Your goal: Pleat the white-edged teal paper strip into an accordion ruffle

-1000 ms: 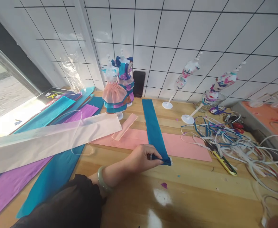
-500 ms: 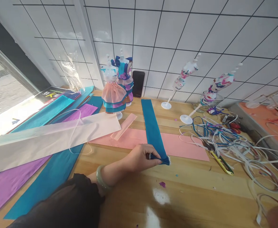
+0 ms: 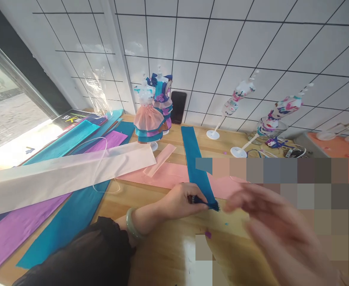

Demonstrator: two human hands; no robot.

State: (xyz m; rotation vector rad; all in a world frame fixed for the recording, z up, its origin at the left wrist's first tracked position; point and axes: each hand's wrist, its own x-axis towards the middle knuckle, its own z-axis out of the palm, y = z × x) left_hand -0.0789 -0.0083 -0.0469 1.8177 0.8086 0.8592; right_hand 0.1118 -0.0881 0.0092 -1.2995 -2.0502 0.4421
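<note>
My left hand [image 3: 178, 200] pinches the gathered near end of a teal crepe-paper strip [image 3: 193, 153], which runs away from me across a pink sheet [image 3: 168, 174] on the wooden table [image 3: 162, 254]. My right hand [image 3: 269, 226] is blurred by motion just right of that end, fingers stretched out toward it and holding nothing I can see. A green bangle sits on my left wrist, below a dark sleeve.
Two small mannequins in layered paper dresses [image 3: 152, 115] stand at the back by a dark phone [image 3: 178, 107]. Two bare patterned dress forms [image 3: 236, 97] tilt on white stands. Long white, purple and teal paper strips [image 3: 58, 174] lie at the left. The right side is pixelated.
My right hand has come in from the lower right corner toward the teal strip's end. My left hand keeps its pinch and has barely moved. The view shifted slightly.
</note>
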